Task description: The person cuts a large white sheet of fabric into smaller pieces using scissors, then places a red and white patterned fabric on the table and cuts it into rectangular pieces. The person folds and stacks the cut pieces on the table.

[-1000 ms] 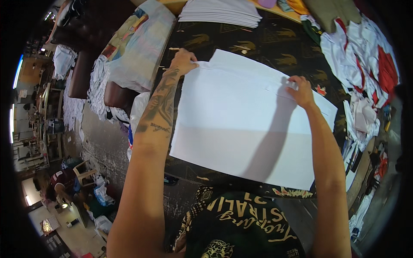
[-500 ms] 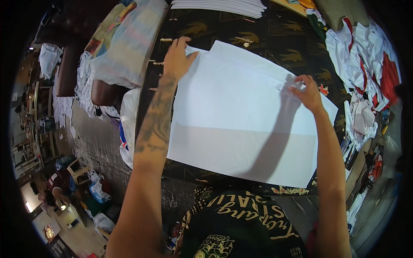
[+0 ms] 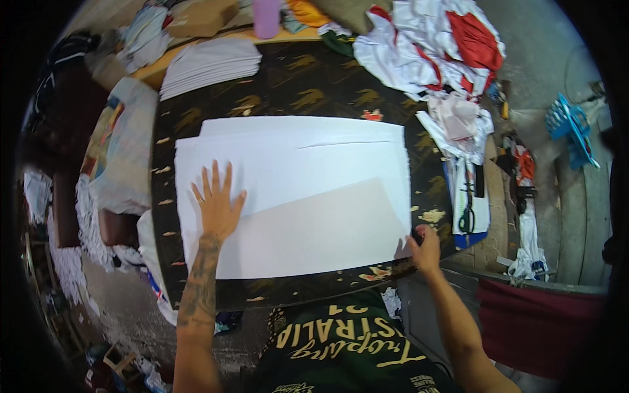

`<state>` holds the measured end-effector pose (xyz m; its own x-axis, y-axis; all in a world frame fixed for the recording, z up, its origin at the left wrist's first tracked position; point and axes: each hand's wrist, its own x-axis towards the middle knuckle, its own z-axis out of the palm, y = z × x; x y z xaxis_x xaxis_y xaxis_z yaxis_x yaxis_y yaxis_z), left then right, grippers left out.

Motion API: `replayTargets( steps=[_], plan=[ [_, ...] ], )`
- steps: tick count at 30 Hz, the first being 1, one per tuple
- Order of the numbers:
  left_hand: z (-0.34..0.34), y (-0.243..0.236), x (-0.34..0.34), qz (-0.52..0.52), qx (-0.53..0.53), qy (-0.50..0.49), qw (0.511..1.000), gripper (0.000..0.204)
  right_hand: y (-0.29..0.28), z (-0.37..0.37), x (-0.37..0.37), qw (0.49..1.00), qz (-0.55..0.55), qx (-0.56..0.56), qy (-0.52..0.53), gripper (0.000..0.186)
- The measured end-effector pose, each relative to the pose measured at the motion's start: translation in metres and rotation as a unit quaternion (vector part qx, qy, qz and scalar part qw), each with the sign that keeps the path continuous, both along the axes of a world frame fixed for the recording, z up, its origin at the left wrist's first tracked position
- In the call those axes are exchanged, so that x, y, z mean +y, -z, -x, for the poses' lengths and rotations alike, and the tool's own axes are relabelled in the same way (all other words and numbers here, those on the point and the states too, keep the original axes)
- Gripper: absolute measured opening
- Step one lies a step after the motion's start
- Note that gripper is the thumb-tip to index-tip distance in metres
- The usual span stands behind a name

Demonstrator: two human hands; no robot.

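A white sheet, apparently cloth with slightly frayed edges, lies spread on the dark patterned table. Its far edge shows a second layer sticking out and a long crease near the right. Over its near part is a pale grey, straight-edged panel, perhaps paper or card. My left hand is open, fingers spread flat on the sheet's left side, beside the panel. My right hand is at the sheet's near right corner, fingers curled in. A dark spot shows between them, too small to make out.
Folded white pieces are stacked at the far left, near a pink container. White and red garments heap at the far right. Dark-handled scissors lie right of the table. A bulging plastic bag stands left.
My view has turned and shifted. My left hand moved from the sheet's far left corner to lie flat on it. My right hand went from the far edge to the near right corner.
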<state>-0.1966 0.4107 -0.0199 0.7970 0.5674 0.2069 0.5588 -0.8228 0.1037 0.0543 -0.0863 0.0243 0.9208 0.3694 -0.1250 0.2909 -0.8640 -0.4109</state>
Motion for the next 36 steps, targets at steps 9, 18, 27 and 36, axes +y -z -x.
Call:
replayTargets(
  steps=[9, 18, 27, 36],
  plan=[
    [-0.091, -0.031, -0.114, 0.224, -0.128, -0.055, 0.965, 0.024, 0.004, -0.078, 0.031, 0.99, -0.139, -0.006, -0.011, 0.022],
    [-0.075, -0.057, -0.14, 0.234, -0.179, -0.108, 0.949, 0.019, 0.008, -0.313, 0.219, 0.967, -0.23, -0.105, -0.026, 0.023],
    [-0.027, -0.097, -0.177, 0.441, 0.061, -0.399, 0.802, 0.044, -0.028, -0.527, 0.286, 0.963, -0.035, -0.253, 0.084, 0.024],
    [-0.177, -0.079, -0.115, 0.538, -0.361, -0.07, 0.758, 0.024, -0.297, -0.434, 0.271, 0.804, -0.459, -0.346, -0.15, 0.032]
  ],
)
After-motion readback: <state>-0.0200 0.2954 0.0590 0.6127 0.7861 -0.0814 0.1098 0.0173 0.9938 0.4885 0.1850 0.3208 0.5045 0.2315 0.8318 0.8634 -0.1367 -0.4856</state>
